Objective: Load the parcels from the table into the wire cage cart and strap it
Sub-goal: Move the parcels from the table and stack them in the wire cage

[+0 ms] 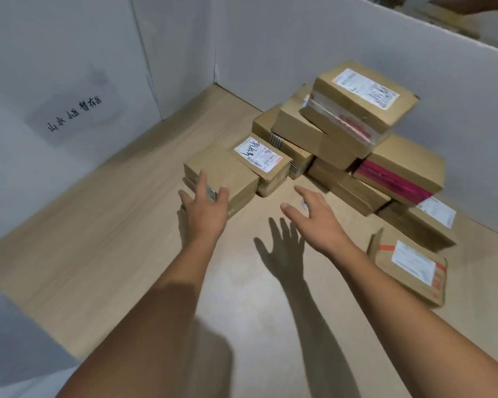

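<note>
Parcels (357,116) along right wall (371,44), bare floor (107,231) leftward; left hand (205,211), right hand (318,221) both spread, empty.

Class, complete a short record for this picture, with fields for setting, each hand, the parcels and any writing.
setting: white walls round a cardboard floor
left hand: fingers spread at the near corner of the plain parcel, apparently touching it
right hand: open, holding nothing, over the floor
pile: brown parcels stacked by the right wall; top parcel tilted, label up
apart: flat parcel lying alone, nearer the camera
writing: handwritten characters on the left wall
</note>
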`<control>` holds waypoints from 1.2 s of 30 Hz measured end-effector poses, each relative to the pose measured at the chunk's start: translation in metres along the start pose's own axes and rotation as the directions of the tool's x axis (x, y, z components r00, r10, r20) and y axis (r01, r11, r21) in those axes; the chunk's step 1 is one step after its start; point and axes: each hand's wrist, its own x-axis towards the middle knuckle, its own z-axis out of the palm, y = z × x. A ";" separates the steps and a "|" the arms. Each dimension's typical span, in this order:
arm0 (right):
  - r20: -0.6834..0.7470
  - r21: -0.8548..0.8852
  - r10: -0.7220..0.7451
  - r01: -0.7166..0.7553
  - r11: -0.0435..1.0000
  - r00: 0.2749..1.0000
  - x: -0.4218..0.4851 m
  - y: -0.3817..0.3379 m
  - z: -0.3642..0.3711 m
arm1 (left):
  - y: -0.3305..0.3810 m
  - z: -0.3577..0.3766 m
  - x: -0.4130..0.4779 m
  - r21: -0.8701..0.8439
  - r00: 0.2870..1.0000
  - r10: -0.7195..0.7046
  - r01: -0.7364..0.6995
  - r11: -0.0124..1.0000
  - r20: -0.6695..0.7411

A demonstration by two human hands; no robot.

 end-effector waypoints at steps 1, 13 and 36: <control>-0.031 0.014 0.010 -0.009 1.000 0.999 0.022 -0.005 0.005 | 0.004 0.011 0.018 -0.016 1.000 -0.001 0.002 1.000 0.028; -0.008 -0.178 0.045 -0.046 0.983 0.999 0.215 -0.025 0.043 | -0.032 0.048 0.083 0.013 0.976 0.105 -0.109 0.994 0.189; 0.182 0.059 0.030 -0.042 0.997 0.983 -0.142 0.104 0.076 | -0.169 -0.023 -0.235 -0.367 0.980 -0.196 0.192 0.910 0.027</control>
